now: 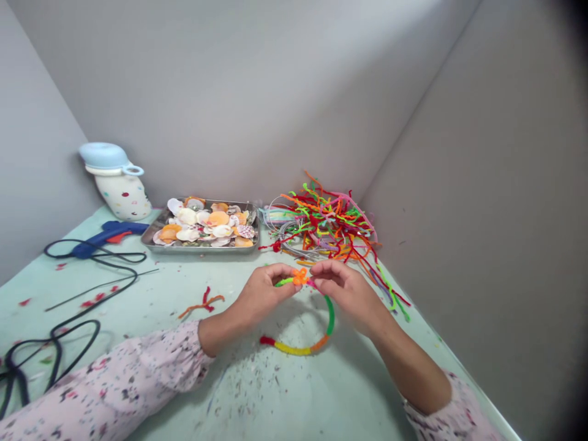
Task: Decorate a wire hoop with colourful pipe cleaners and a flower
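Observation:
Between my two hands is a curved headband-like hoop (294,350) wrapped in bands of red, yellow, orange and green fuzzy pipe cleaner. My left hand (271,286) pinches its light green end beside a small orange looped pipe-cleaner flower (300,277). Thumb and fingers of my right hand (343,291) are closed at a pink part just right of the flower; the fingertips partly hide it. The hoop's red end hangs free, curving below my hands. A small piece of twisted orange and red pipe cleaner (204,304) lies on the table left of my left wrist.
A metal tray (202,249) of seashells stands at the back, with a tangled heap of colourful pipe cleaners (328,220) to its right. A blue glue gun (98,237), its black cord (57,334) and a white bottle (122,190) with a blue lid are left. Grey walls enclose the table.

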A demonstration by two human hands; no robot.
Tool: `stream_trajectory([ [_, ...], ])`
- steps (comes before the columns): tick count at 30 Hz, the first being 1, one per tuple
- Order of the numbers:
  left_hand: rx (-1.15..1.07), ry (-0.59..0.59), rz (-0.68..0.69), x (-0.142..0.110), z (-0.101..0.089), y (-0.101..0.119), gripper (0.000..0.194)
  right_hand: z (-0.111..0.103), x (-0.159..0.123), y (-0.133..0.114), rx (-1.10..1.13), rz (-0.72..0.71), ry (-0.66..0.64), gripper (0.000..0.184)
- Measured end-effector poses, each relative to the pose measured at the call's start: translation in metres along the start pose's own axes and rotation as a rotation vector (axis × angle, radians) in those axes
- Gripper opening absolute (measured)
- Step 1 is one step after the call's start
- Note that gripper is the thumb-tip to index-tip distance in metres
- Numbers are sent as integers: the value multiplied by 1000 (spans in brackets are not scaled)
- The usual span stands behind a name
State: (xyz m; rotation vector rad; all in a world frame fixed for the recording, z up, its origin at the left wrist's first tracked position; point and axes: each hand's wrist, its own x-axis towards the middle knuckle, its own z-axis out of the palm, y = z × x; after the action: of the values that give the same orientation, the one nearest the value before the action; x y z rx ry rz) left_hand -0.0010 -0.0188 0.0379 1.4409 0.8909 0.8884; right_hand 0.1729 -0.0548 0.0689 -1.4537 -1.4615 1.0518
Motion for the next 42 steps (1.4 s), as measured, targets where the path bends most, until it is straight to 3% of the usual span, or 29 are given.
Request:
stream_trajectory([
  [10,51,-10,34,-4,5,6,18,12,1,3,-85,-28,30,21],
  [16,47,-5,70,-4,6,3,25,13,2,3,21,-24,90,13],
  [22,43,-4,48,-5,7,4,25,8,1,3,130,34,55,14],
  [35,152,23,-44,-7,7,12,29,9,1,2,-49,44,106,12],
  [42,181,14,19,-7,6,11,28,16,0,1,-5,69,109,10],
])
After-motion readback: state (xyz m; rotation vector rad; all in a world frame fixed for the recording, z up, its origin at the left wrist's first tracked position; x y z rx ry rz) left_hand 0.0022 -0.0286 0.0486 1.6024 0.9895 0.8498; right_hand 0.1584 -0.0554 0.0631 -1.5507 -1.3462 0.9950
